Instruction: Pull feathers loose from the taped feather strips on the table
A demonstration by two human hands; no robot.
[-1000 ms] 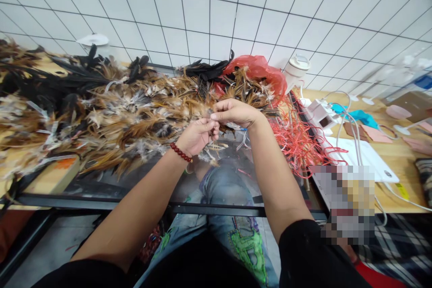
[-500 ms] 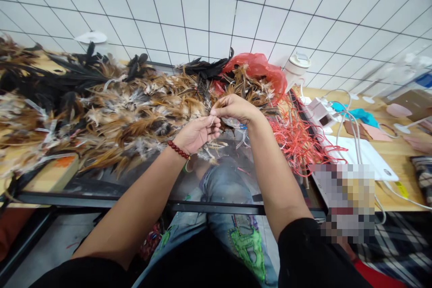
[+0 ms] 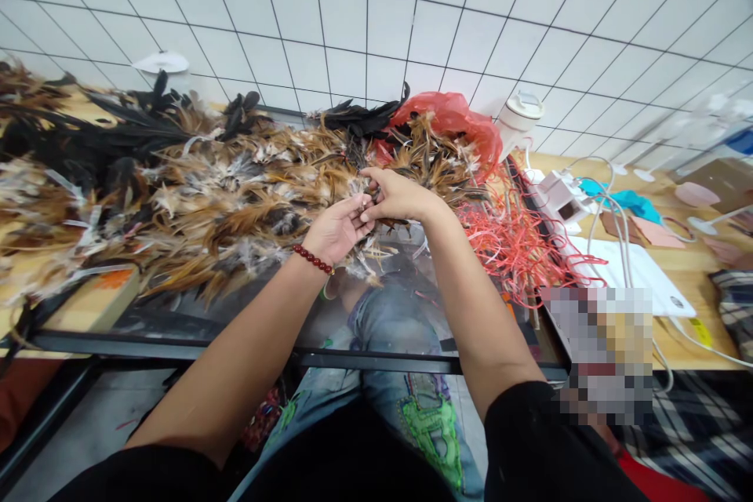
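My left hand (image 3: 338, 231), with a dark red bead bracelet (image 3: 314, 260) at the wrist, is turned palm up. Its thumb and forefinger are pinched together around something small that I cannot make out. Close against those fingertips is my right hand (image 3: 403, 196), back upward, its fingers curled inward; what they hold, if anything, is hidden. Both hands are over the near edge of a broad heap of brown, cream and white feathers (image 3: 235, 188). Long black feathers (image 3: 118, 125) lie at its back left. A few loose pale feathers (image 3: 376, 251) are just below my hands.
Behind my right hand is a red plastic bag (image 3: 450, 114). Tangled red strings (image 3: 518, 251) spread to the right, beside a white cup with a lid (image 3: 521, 118). White cables (image 3: 623, 235) cross a white flat device (image 3: 659, 282). A dark table edge (image 3: 382, 361) runs in front.
My right hand has shifted slightly left, its fingers reaching past my left fingertips. The left hand has stayed almost in place, its fingers moving a little left.
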